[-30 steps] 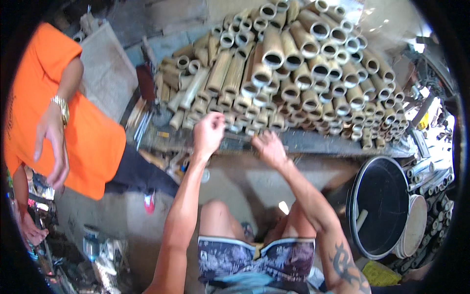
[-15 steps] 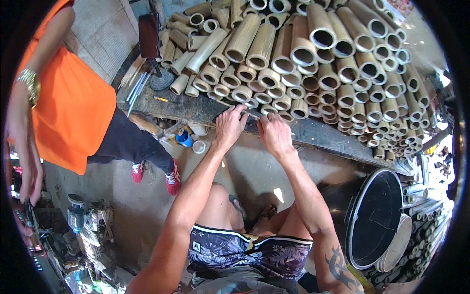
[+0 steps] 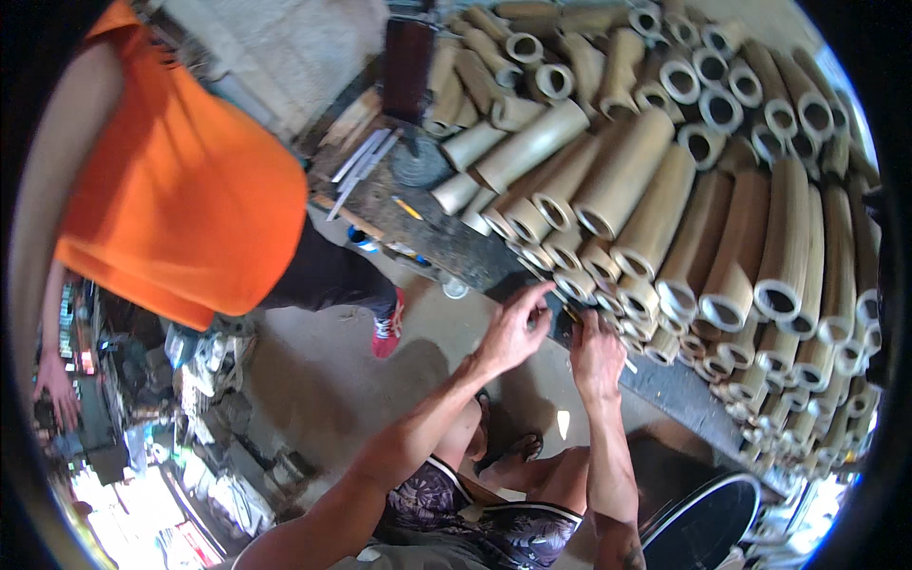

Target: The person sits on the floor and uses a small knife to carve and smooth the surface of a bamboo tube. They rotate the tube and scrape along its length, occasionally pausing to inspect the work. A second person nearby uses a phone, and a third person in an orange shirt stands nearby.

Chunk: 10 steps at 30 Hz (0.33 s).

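Note:
At the near edge of the dark bench [image 3: 456, 249], my right hand [image 3: 597, 359] is closed on a thin pale stick [image 3: 632, 366]. The stick runs slantwise along the bench edge, and one end shows past my right hand. To its left, my left hand [image 3: 513, 331] has its thumb and fingers apart, with the fingertips close beside the stick. A small yellowish bit shows between the hands, too small to name. Just beyond both hands lies a large pile of cut bamboo tubes [image 3: 622, 176], their open ends facing me.
A phone-like dark slab [image 3: 408, 71] stands on a round base [image 3: 420, 166] on the bench. Near it lie a yellow pencil [image 3: 408, 207] and several grey rods [image 3: 361, 171]. A person in an orange top [image 3: 190, 190] stands at left. A black tub [image 3: 703, 522] is at lower right.
The view has swung left and closer to the bench. My left hand has loosened and opened away from the stick; my right hand stays closed on it. The person's arm at left has shifted.

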{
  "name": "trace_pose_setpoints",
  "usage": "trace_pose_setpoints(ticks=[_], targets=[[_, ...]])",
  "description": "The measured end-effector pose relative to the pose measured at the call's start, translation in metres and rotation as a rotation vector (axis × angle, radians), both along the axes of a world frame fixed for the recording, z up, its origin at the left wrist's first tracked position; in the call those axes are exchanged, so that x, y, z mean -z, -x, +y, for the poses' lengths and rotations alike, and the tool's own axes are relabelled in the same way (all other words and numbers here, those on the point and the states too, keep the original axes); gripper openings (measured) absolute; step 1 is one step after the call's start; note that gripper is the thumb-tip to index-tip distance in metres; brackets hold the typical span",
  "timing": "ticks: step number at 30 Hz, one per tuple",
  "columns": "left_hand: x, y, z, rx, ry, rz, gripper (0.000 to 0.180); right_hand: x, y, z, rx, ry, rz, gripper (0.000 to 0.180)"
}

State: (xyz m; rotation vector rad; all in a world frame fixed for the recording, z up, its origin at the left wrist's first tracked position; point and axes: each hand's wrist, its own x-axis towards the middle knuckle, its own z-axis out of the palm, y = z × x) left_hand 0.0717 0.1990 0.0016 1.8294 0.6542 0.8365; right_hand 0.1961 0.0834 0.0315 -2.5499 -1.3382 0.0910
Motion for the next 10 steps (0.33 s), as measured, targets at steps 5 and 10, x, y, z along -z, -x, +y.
trace_pose_setpoints(ticks=[5,10], targets=[[-0.033,0.069,-0.051,0.068,0.196,0.202,0.03,-0.05,0.015,-0.032,-0.123,0.05,0.229,0.03],[-0.078,0.172,-0.106,0.266,-0.102,0.365,0.011,-0.128,0.059,-0.094,-0.471,0.308,0.522,0.032]])
